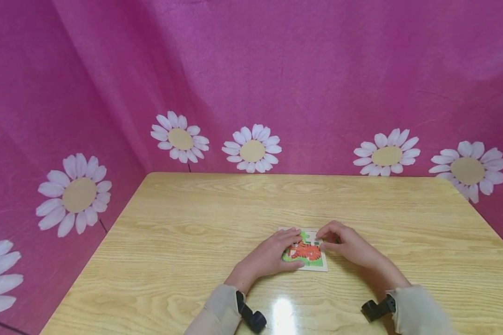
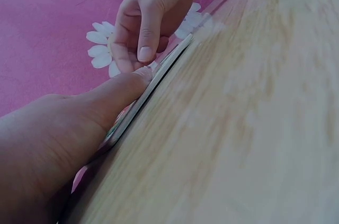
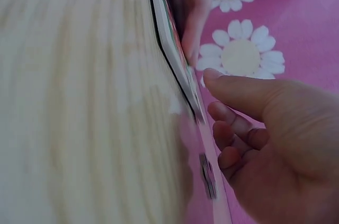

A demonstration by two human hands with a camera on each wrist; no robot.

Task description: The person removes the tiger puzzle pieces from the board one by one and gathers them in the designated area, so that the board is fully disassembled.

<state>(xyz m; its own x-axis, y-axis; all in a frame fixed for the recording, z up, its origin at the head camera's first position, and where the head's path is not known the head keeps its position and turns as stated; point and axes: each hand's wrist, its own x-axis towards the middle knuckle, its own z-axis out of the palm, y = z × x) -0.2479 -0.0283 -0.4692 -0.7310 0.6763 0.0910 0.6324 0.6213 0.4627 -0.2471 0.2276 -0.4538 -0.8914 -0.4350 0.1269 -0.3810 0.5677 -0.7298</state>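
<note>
In the head view the puzzle (image 1: 305,252) lies on the surface (image 1: 184,242) between the left hand (image 1: 273,252), spread over its 9 o'clock side, and the right hand (image 1: 351,243), bent at its 2 o'clock corner. The left wrist view shows the left thumb on the puzzle's edge, right hand towards 12 o'clock. In the right wrist view the puzzle sits towards the right hand's 11 o'clock; whether that hand pinches anything, I cannot tell.
</note>
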